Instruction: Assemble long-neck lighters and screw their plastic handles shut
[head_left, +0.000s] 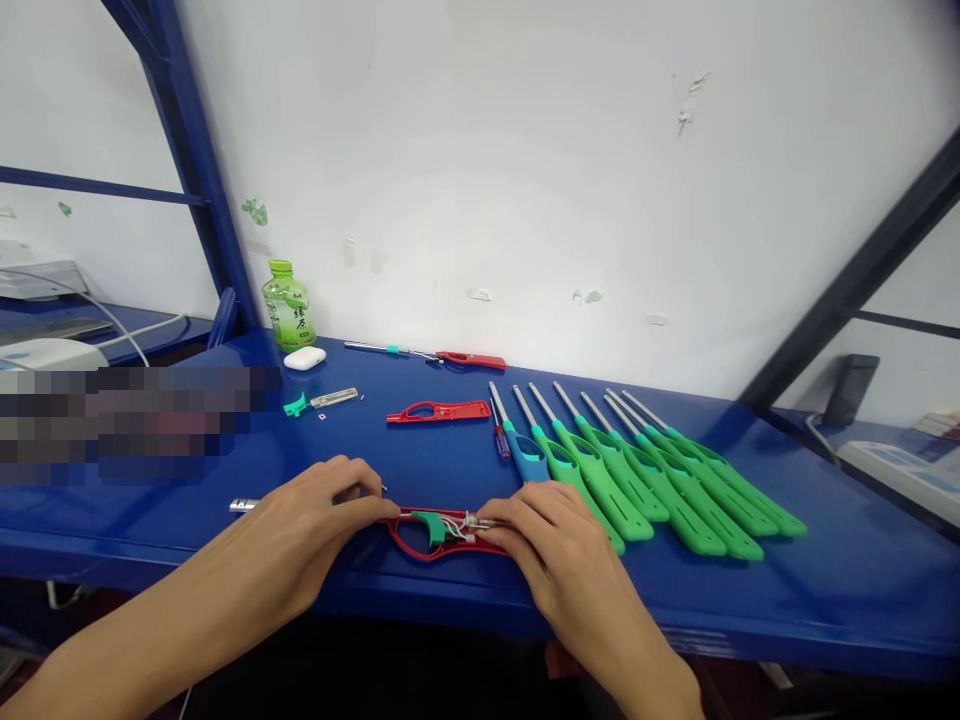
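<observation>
A red utility lighter half-shell (421, 551) lies near the table's front edge, its inside facing up. Set in it are a green trigger (432, 527), white wires and a small metal piece. At its left, front end, my left hand (319, 525) pinches the shell with thumb and fingertips. My right hand (559, 535) grips the right, handle end, fingers closed over the metal piece and the shell, hiding most of the handle. A metal tube (244, 506) sticks out left, behind my left wrist. Behind the hands lies another red shell half (450, 411).
Several green lighters (652, 480) and a blue one (527, 455) lie in a row at right, beside a small screwdriver (501, 438). Further back are a dismantled red lighter (472, 360), a green trigger with fuel tank (330, 400), a white case (304, 358) and a green bottle (288, 308).
</observation>
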